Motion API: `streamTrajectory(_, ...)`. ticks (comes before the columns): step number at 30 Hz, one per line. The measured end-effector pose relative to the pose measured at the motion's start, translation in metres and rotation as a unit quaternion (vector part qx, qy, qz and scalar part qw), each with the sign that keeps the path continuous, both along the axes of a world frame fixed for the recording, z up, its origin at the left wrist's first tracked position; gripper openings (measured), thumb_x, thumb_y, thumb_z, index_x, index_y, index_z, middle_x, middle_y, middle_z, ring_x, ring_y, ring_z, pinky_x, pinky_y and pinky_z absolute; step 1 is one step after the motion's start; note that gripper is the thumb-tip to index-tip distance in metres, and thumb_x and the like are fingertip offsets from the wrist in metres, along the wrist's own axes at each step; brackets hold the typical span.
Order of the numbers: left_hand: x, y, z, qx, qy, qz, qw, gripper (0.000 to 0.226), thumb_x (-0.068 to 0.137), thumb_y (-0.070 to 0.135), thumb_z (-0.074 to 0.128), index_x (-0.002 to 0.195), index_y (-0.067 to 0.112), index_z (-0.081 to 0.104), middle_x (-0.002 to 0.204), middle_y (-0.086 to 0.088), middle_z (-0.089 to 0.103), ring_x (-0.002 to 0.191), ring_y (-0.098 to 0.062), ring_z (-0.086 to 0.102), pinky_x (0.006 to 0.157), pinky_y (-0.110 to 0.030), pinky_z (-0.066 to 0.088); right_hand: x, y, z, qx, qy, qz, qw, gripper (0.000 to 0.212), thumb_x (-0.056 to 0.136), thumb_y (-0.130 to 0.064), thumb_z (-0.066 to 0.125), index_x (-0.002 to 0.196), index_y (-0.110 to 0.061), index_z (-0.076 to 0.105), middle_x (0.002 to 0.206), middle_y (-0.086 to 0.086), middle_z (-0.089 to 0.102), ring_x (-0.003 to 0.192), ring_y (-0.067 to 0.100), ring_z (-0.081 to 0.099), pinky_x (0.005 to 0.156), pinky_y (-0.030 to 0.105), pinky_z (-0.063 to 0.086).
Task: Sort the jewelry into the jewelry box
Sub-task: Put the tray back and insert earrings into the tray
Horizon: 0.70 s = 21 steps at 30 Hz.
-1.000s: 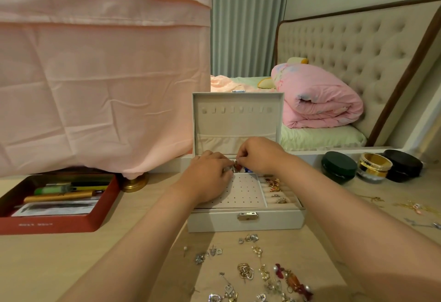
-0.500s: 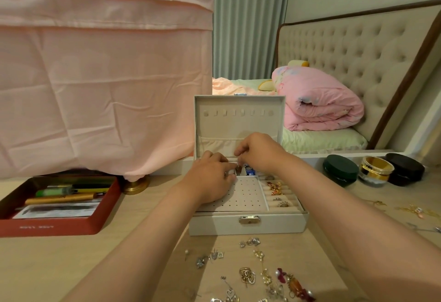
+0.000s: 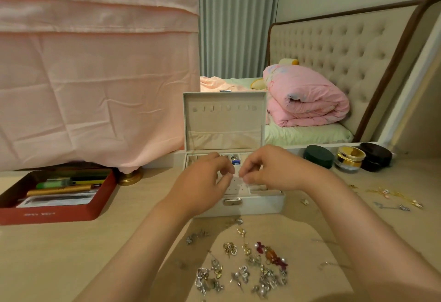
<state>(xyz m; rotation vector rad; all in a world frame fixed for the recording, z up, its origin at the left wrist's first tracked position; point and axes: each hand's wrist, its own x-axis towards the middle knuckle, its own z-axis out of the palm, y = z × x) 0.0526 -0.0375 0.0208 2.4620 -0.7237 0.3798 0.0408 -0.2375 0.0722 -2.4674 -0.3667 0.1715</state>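
Fingertips of left hand (image 3: 202, 186) and right hand (image 3: 269, 170) curled, tips almost meeting in a pinch; cannot tell whether any piece sits between them. Pinch hangs directly over perforated stud panel (image 3: 235, 189) of jewelry box (image 3: 259, 205), so next move likely straight down. Lid (image 3: 224, 122) upright behind, walls close either side. Loose jewelry (image 3: 250, 268) on table (image 3: 71, 254) just before the box, between forearms, equally near both hands.

Soft, warm, rather dim indoor light. The forearms (image 3: 148, 254) cast faint shadows on the worktop (image 3: 59, 254). Wide-angle distortion curves the headboard (image 3: 334, 63), and the near jewelry (image 3: 243, 268) looks slightly blurred.
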Motion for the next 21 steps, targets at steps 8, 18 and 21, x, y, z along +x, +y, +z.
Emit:
streamTrajectory(8,-0.070,-0.024,-0.025,0.047,0.122,-0.045,0.990,0.005,0.088,0.039,0.061,0.092,0.037,0.063,0.086,0.020,0.063,0.081,0.002,0.057,0.076,-0.029,0.053,-0.067,-0.006,-0.023,-0.211,0.144,0.008,0.967,0.022,0.077,-0.034,0.085,0.097,-0.027,0.076,0.093,-0.009,0.074,0.089,0.014,0.070,0.080,0.031,0.059)
streamTrajectory(18,-0.088,-0.032,-0.050,0.057,0.096,-0.045,0.993,0.016,0.088,0.033,0.066,0.104,0.036,0.066,0.097,0.018,0.056,0.096,0.002,0.046,0.084,-0.019,0.043,-0.067,-0.008,-0.040,-0.203,0.142,0.022,0.969,0.018,0.081,-0.024,0.082,0.099,-0.023,0.078,0.098,-0.006,0.075,0.096,0.016,0.069,0.088,0.034,0.057)
streamTrajectory(21,-0.090,-0.029,-0.054,0.016,0.114,-0.030,0.993,0.013,0.088,0.034,0.068,0.100,0.038,0.065,0.094,0.021,0.057,0.095,0.006,0.047,0.078,-0.013,0.039,-0.064,-0.015,-0.043,-0.162,0.144,0.015,0.976,0.016,0.082,-0.020,0.081,0.097,-0.023,0.078,0.095,-0.006,0.075,0.092,0.016,0.071,0.086,0.033,0.058)
